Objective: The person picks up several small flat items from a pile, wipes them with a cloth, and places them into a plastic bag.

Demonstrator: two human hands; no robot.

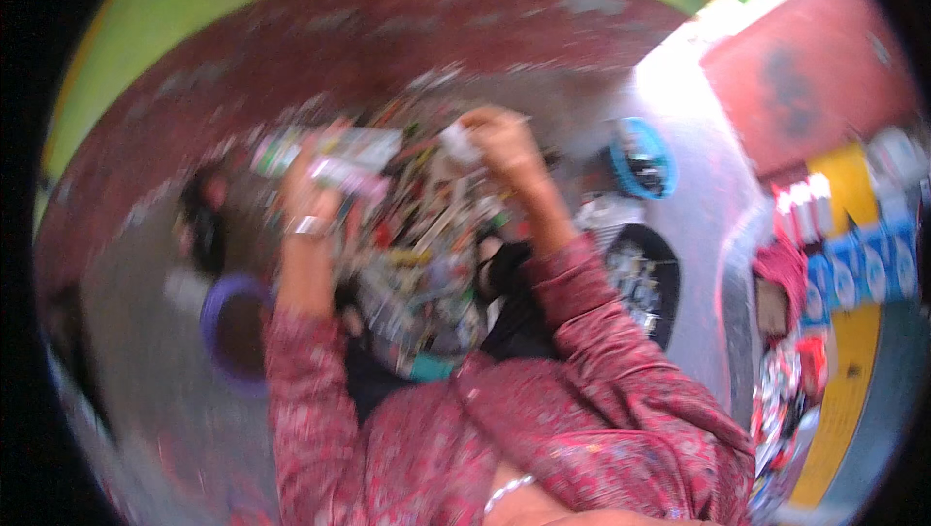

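My left hand [308,182], with a metal band at its wrist, is closed round pale plastic packaging. One greenish, see-through piece [367,146] sticks out past the fingers, and a pinkish-white piece [351,180] lies against the hand. Motion blur hides their exact kind. My right hand [504,143] is closed on a small white crumpled piece [459,143], too smeared to tell whether paper or plastic. Below and between both hands spreads a heap of mixed scraps [441,216], with sticks, wrappers and plastic bits, reaching back toward my legs.
A purple basin [213,332] stands on the floor at the left, beyond it a dark blurred object [202,221]. To the right are a blue tub [665,159] with dark contents and a black tray [661,274] with small light items. A red-and-green wall [388,17] closes the far side.
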